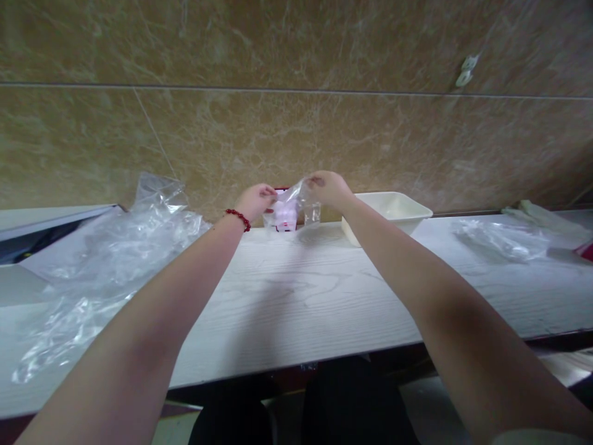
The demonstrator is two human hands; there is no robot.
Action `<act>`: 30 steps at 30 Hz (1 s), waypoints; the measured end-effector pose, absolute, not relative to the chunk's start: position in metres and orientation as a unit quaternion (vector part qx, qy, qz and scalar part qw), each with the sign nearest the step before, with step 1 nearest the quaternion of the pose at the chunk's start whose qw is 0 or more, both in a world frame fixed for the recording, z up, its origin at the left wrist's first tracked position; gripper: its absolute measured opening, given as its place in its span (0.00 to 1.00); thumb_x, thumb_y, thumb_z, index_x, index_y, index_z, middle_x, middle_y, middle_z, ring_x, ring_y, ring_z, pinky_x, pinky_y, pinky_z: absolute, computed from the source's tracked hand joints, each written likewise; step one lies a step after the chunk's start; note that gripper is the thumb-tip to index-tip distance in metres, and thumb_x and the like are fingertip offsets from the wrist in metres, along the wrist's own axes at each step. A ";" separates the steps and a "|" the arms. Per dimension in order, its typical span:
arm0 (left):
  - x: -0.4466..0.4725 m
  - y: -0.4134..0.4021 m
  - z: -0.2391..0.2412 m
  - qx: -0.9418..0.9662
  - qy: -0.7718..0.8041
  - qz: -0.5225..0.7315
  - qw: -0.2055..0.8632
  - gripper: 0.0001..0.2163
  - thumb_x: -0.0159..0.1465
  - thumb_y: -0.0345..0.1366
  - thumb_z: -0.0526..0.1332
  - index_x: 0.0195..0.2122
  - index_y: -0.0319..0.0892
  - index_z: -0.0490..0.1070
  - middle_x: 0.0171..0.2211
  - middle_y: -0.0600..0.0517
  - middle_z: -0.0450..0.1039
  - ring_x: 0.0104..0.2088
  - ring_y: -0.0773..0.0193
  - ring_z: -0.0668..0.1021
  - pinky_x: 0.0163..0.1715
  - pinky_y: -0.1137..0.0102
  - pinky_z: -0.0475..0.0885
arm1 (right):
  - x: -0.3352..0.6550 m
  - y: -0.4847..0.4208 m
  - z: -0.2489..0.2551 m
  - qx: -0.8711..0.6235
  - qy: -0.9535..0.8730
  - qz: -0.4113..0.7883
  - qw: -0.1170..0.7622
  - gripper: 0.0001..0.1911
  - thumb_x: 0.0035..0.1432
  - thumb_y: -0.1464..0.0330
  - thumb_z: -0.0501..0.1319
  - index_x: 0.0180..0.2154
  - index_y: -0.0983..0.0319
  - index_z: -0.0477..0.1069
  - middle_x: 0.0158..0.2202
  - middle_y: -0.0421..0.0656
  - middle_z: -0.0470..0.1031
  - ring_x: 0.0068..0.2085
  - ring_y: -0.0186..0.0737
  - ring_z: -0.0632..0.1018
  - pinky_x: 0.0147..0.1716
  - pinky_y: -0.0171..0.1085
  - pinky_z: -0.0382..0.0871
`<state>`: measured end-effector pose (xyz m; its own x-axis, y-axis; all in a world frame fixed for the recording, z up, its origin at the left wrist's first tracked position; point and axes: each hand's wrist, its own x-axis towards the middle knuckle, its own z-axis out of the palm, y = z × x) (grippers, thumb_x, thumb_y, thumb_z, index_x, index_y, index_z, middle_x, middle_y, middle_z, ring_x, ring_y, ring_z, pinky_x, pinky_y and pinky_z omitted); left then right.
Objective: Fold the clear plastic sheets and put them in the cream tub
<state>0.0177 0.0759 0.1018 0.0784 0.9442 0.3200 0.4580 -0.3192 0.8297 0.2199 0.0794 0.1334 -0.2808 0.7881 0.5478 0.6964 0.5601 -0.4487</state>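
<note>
Both my arms reach far across the white table (296,309) toward the marbled wall. A small clear plastic bag (293,207) is held up between my hands, just above the table's far edge. My left hand (256,199), with a red bead bracelet (238,217) on its wrist, pinches the bag's left side. My right hand (328,187) pinches its upper right edge. Inside or behind the bag I see a small white and pink item (284,217), too small to name.
A large heap of crumpled clear plastic (106,259) covers the table's left part. A cream plastic tub (389,213) stands right of my hands by the wall. More clear plastic (503,240) lies at the far right. The table's front edge is close to my body.
</note>
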 end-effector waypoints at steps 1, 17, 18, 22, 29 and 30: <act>0.017 0.078 0.104 0.699 0.508 0.441 0.245 0.07 0.50 0.34 0.58 0.30 0.38 0.66 0.31 0.49 0.67 0.30 0.66 0.71 0.28 0.68 0.70 | 0.221 0.075 0.134 -0.458 -0.801 0.039 0.383 0.13 0.53 0.68 0.52 0.38 0.65 0.70 0.34 0.43 0.72 0.37 0.34 0.71 0.39 0.34 0.62; -0.017 0.046 -0.005 0.857 0.443 0.254 0.068 0.08 0.53 0.34 0.52 0.29 0.40 0.69 0.36 0.47 0.66 0.39 0.63 0.69 0.39 0.69 0.66 | 0.218 -0.027 0.017 -0.457 -0.880 0.015 0.133 0.17 0.59 0.63 0.44 0.42 0.60 0.68 0.39 0.45 0.72 0.43 0.36 0.70 0.42 0.34 0.59; -0.018 0.042 -0.012 0.868 0.431 0.238 0.060 0.08 0.53 0.33 0.52 0.29 0.40 0.70 0.35 0.47 0.67 0.38 0.63 0.69 0.40 0.68 0.65 | 0.217 -0.033 0.010 -0.458 -0.882 0.014 0.114 0.17 0.59 0.63 0.44 0.42 0.60 0.68 0.39 0.45 0.72 0.43 0.37 0.70 0.43 0.34 0.59; -0.027 0.032 -0.031 0.886 0.431 0.168 0.032 0.08 0.54 0.32 0.52 0.30 0.42 0.70 0.35 0.48 0.68 0.38 0.63 0.69 0.43 0.66 0.62 | 0.213 -0.053 -0.014 -0.452 -0.889 0.002 0.069 0.17 0.60 0.64 0.44 0.44 0.59 0.66 0.39 0.46 0.70 0.43 0.38 0.70 0.44 0.36 0.58; -0.043 0.021 -0.032 0.841 0.523 0.135 -0.020 0.09 0.53 0.34 0.52 0.32 0.44 0.70 0.37 0.48 0.69 0.41 0.59 0.69 0.43 0.63 0.62 | 0.212 -0.074 -0.024 -0.478 -0.876 -0.007 0.064 0.16 0.59 0.62 0.44 0.44 0.54 0.65 0.40 0.45 0.70 0.44 0.43 0.68 0.48 0.51 0.49; -0.044 0.020 -0.031 0.836 0.529 0.143 -0.016 0.09 0.53 0.35 0.52 0.33 0.44 0.70 0.37 0.48 0.69 0.41 0.59 0.69 0.43 0.64 0.62 | 0.212 -0.075 -0.023 -0.479 -0.875 -0.010 0.070 0.16 0.59 0.62 0.44 0.44 0.53 0.66 0.40 0.44 0.70 0.44 0.43 0.68 0.49 0.54 0.45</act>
